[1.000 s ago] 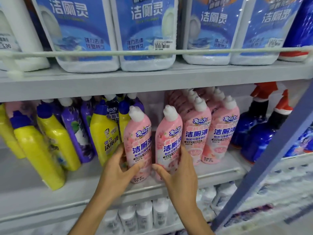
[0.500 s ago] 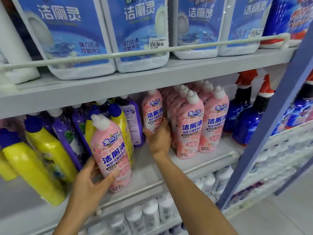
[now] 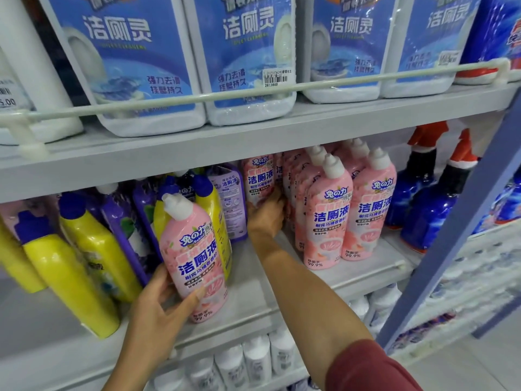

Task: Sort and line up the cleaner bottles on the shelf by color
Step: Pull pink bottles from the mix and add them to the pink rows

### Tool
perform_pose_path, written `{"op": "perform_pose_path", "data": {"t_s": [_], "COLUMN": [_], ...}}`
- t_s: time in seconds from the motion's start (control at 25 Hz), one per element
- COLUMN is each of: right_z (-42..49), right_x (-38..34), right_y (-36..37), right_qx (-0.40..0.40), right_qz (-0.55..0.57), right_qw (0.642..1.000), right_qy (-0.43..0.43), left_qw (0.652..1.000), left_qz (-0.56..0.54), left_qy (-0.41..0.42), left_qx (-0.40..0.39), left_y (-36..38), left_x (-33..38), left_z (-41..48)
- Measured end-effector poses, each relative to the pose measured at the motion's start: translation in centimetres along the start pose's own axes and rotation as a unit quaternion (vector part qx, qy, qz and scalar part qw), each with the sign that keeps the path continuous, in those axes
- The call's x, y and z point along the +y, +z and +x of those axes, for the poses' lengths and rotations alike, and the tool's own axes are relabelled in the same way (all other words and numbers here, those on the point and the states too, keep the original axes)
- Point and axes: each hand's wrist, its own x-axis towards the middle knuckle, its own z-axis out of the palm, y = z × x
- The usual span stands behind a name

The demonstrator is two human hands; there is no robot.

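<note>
My left hand (image 3: 158, 309) grips a pink cleaner bottle (image 3: 194, 258) with a white cap near the front edge of the middle shelf (image 3: 253, 280). Reaching deeper into the shelf, my right hand (image 3: 266, 213) holds a second pink bottle (image 3: 258, 179) just left of the pink row (image 3: 349, 210). Yellow bottles (image 3: 81, 258) with blue caps lean at the left. Purple bottles (image 3: 228, 198) stand behind them, mixed in with another yellow bottle (image 3: 215, 218).
Blue spray bottles (image 3: 425, 204) with red triggers stand right of the pink row. Large blue-labelled jugs (image 3: 245, 60) fill the upper shelf behind a white rail (image 3: 197, 98). White bottles (image 3: 253, 359) sit on the lower shelf. A blue upright post (image 3: 451, 238) crosses the right side.
My right hand has pushed its pink bottle further back toward the pink row. My left hand has pulled the other pink bottle left, in front of the yellow and purple ones.
</note>
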Motion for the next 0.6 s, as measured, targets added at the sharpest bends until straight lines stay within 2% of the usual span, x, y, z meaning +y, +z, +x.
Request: {"op": "perform_pose_path", "data": {"t_s": [0.28, 0.44, 0.48, 0.56, 0.6], "right_z": [-0.4, -2.9, -3.4, -3.9, -3.7], "right_x": [0.4, 0.7, 0.6, 0.3, 0.3], "right_y": [-0.4, -0.2, -0.2, -0.4, -0.4], "right_qx": [-0.015, 0.052, 0.031, -0.068, -0.109], "right_qz": [0.0, 0.092, 0.154, 0.277, 0.299], "right_qw": [1.0, 0.994, 0.987, 0.958, 0.948], "right_qy": [-0.021, -0.034, -0.034, -0.026, -0.019], "left_qw": [1.0, 1.0, 1.0, 1.0, 1.0], "left_qz": [0.0, 0.003, 0.004, 0.005, 0.004], "left_qy": [0.006, 0.012, 0.016, 0.022, 0.023], "left_qx": [0.015, 0.009, 0.007, 0.006, 0.007], "left_y": [0.6, 0.6, 0.6, 0.6, 0.5], "left_x": [0.3, 0.5, 0.5, 0.4, 0.3], "left_z": [-0.5, -0.7, -0.7, -0.7, -0.7]}}
